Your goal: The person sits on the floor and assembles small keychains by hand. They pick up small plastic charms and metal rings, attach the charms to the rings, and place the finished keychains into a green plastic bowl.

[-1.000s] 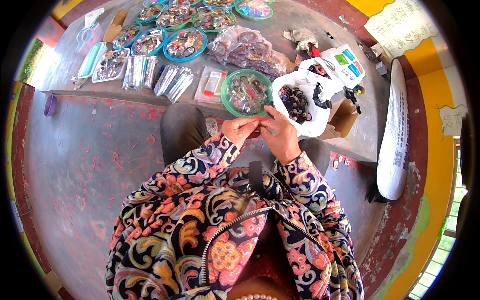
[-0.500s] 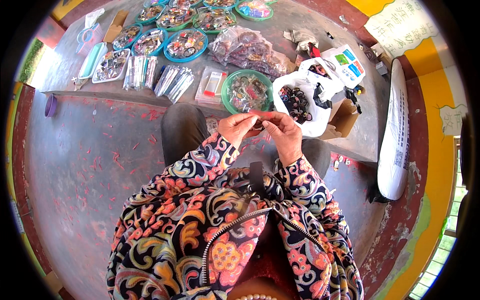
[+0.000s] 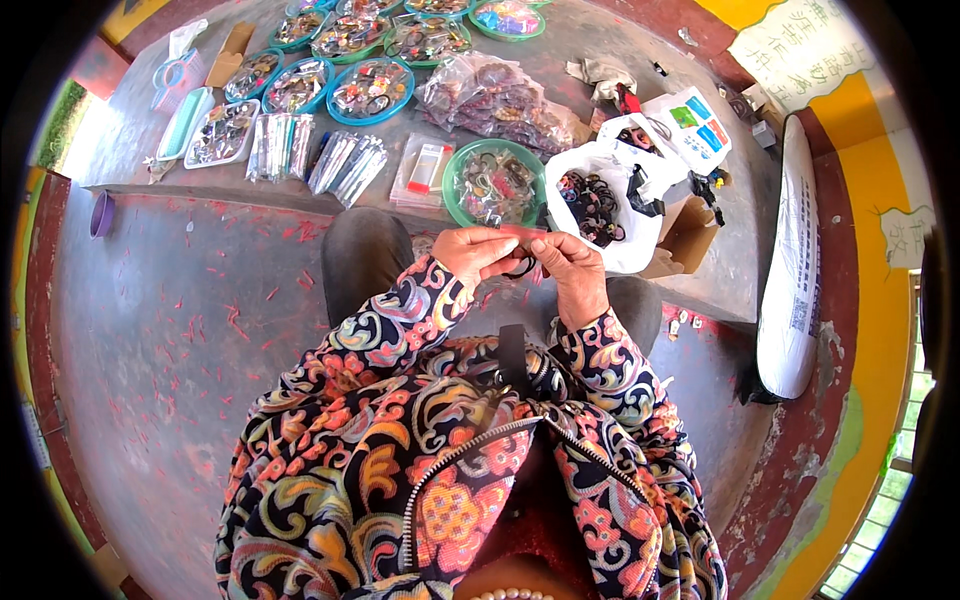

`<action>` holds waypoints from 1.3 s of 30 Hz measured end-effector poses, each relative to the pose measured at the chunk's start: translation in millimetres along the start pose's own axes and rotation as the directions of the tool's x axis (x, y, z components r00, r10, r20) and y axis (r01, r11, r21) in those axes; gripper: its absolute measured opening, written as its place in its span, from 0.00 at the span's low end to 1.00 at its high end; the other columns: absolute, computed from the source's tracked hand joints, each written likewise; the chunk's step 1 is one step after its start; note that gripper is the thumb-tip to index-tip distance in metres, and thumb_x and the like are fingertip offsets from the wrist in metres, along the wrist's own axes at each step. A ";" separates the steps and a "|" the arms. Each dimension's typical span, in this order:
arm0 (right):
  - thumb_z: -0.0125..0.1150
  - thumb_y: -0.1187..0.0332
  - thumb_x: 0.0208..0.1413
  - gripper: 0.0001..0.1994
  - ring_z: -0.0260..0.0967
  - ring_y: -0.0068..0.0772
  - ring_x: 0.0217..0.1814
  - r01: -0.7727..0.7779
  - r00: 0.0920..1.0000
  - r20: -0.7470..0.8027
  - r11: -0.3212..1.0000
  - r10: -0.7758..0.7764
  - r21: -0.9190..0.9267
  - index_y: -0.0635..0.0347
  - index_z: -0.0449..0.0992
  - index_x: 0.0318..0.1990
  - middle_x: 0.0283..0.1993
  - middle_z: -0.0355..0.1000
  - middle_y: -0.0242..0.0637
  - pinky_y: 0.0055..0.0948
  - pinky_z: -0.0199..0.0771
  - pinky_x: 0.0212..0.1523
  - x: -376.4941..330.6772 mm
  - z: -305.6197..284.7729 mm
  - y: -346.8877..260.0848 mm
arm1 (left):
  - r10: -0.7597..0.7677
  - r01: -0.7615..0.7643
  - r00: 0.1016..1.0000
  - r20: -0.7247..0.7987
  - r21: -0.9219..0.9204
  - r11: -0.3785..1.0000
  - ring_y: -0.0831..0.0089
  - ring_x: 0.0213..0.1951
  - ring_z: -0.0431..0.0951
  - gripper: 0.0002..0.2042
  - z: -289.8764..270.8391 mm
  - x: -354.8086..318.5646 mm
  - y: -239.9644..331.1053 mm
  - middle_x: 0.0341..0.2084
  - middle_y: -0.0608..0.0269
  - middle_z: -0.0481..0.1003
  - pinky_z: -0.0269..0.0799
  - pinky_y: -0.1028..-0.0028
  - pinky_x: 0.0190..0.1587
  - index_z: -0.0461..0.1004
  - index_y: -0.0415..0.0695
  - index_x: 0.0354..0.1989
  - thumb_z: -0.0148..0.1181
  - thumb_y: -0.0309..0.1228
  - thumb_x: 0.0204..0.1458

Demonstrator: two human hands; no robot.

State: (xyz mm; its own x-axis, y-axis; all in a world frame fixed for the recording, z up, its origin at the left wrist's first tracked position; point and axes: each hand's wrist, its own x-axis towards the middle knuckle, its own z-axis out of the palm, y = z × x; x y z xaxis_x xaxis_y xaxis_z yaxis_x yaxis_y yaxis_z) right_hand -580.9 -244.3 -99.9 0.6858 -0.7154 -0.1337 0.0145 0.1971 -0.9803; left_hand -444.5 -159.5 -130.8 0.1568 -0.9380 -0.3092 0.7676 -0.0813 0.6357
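Observation:
In front of my lap, my left hand (image 3: 472,254) and my right hand (image 3: 574,270) meet, thumbs and fingers pinched on a small clear plastic bag (image 3: 524,232) with a red strip along its top. A dark hair tie (image 3: 521,266) shows as a loop below my fingertips; whether it lies fully inside the bag is hidden. Just beyond my hands stands a green basket (image 3: 452,190) with bagged hair ties. To its right, a white plastic bag (image 3: 632,252) gapes around a heap of dark hair ties (image 3: 590,207).
A grey ledge (image 3: 420,125) carries several blue and green baskets of bagged accessories (image 3: 372,90), a pile of filled clear bags (image 3: 490,95), bundled packets (image 3: 348,165) and a cardboard box (image 3: 690,238). Red strips litter the floor (image 3: 200,330). A long white sack (image 3: 790,280) leans at the right.
My fingers have shifted slightly on the small bag. Its red strip now lies flatter between my hands, and the dark loop shows more clearly below.

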 end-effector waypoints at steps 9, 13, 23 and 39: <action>0.54 0.69 0.49 0.06 0.58 0.15 0.23 0.031 0.999 -0.040 0.998 -0.029 0.046 0.62 0.72 0.27 0.24 0.68 0.27 0.15 0.58 0.26 -0.8 -0.5 8.2 | -0.078 0.080 0.996 0.047 -0.044 0.996 0.71 0.36 0.72 0.10 -8.1 2.7 -0.1 0.33 0.56 0.72 0.71 0.77 0.37 0.69 0.35 0.39 0.50 0.26 0.49; 0.54 0.68 0.49 0.07 0.58 0.15 0.23 -0.004 0.997 -0.070 0.993 0.012 0.117 0.63 0.72 0.26 0.22 0.67 0.27 0.15 0.58 0.25 0.0 -4.6 14.7 | -0.095 0.100 0.992 0.087 -0.060 0.993 0.70 0.36 0.72 0.10 -5.7 1.8 0.0 0.33 0.56 0.71 0.71 0.75 0.39 0.69 0.35 0.39 0.49 0.26 0.50; 0.51 0.72 0.49 0.05 0.62 0.20 0.27 0.190 0.947 -0.142 0.856 -0.289 -0.481 0.63 0.73 0.30 0.25 0.68 0.31 0.18 0.61 0.28 7.0 -5.2 4.5 | -0.016 0.014 0.991 -0.131 -0.016 1.000 0.69 0.36 0.73 0.10 -7.1 9.1 -10.4 0.33 0.54 0.71 0.71 0.73 0.40 0.68 0.31 0.38 0.48 0.24 0.50; 0.55 0.74 0.38 0.06 0.65 0.35 0.29 0.538 0.697 0.473 -0.043 -0.539 -0.842 0.61 0.73 0.28 0.26 0.68 0.34 0.30 0.65 0.31 -3.0 13.1 -18.1 | 0.145 -0.145 0.989 0.029 0.383 0.912 0.74 0.35 0.73 0.11 4.3 6.3 -25.4 0.33 0.60 0.72 0.70 0.77 0.38 0.68 0.36 0.41 0.45 0.20 0.49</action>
State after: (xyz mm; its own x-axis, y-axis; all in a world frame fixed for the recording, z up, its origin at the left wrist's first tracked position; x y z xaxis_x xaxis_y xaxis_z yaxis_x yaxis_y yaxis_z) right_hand -573.8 -236.9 -79.9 0.8145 -0.2875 0.5038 -0.2437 -0.9578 -0.1526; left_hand -465.7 -164.8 -145.9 0.2480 -0.9493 -0.1933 0.4395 -0.0676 0.8957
